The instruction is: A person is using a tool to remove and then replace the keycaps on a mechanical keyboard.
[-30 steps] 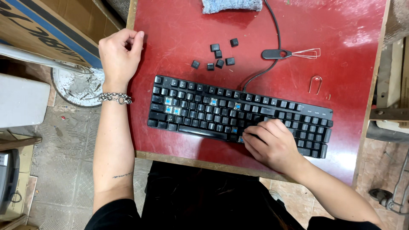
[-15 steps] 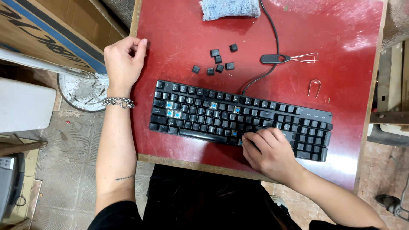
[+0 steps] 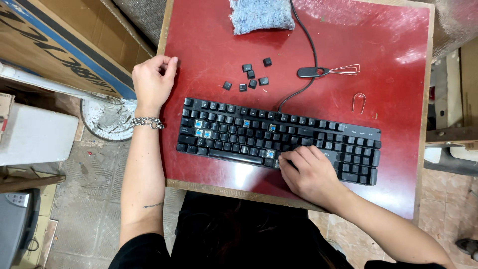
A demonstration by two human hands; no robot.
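A person's left hand [image 3: 152, 79] is curling loosely, holding nothing, on the edge of a red bench [image 3: 209, 55]. The right hand [image 3: 308, 172] is pressing its fingers, closed narrow, onto the bottom row of one black keyboard [image 3: 279, 139] lying mid-bench; lifting keys straight up would likely spare the switches. Six loose keycaps [image 3: 251, 77], one key puller [image 3: 328, 71] and one cloth [image 3: 261, 15] are lying behind.

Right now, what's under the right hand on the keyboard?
The right hand rests on the black keyboard's lower rows, near a bare blue switch. The keys beneath the palm are covered.
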